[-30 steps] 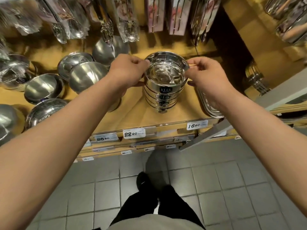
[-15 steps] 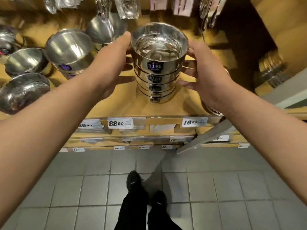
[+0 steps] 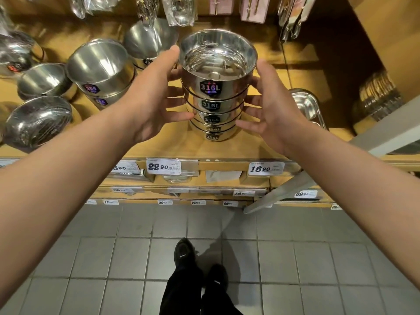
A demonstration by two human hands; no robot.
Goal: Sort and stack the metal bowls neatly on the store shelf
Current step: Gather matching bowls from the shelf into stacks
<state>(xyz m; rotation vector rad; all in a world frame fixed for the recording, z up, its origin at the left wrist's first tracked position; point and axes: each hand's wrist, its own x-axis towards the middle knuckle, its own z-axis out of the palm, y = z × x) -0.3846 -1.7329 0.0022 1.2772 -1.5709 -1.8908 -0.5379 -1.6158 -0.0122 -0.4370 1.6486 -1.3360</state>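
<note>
Shelving (image 3: 75, 153) of yellow board carries all of it, and I'll place everything from the stack of bowls (image 3: 217, 87) standing near its front edge, above the gap between the 22.90 price tag (image 3: 164, 166) and the 16.90 price tag (image 3: 266, 168). That stack looks five deep, each bowl nested in the one below with its dark 316L sticker facing out, which I take to be why it sits square to the aisle: labels lined up for shoppers.

Left of the stack, a wider pair of bowls (image 3: 100, 67) with 304 stickers stands apart, so the sorting seems to go by grade or size. Farther left lie loose bowls (image 3: 38, 120), tipped and unstacked, probably work not yet done. Right of the stack, a metal tray (image 3: 305, 105) leans at the shelf's edge. Packaged utensils (image 3: 179, 10) hang behind the stack.

Both hands flank the stack. The left hand (image 3: 150, 96) has its fingers spread and nearly straight, the thumb up at the top bowl's rim, the fingertips touching the lower bowls' sides. The right hand (image 3: 272, 108) mirrors it, fingers (image 3: 248, 100) apart and lightly bent against the opposite side. Neither wraps around anything; they look to be steadying or squaring the column rather than lifting it.
</note>
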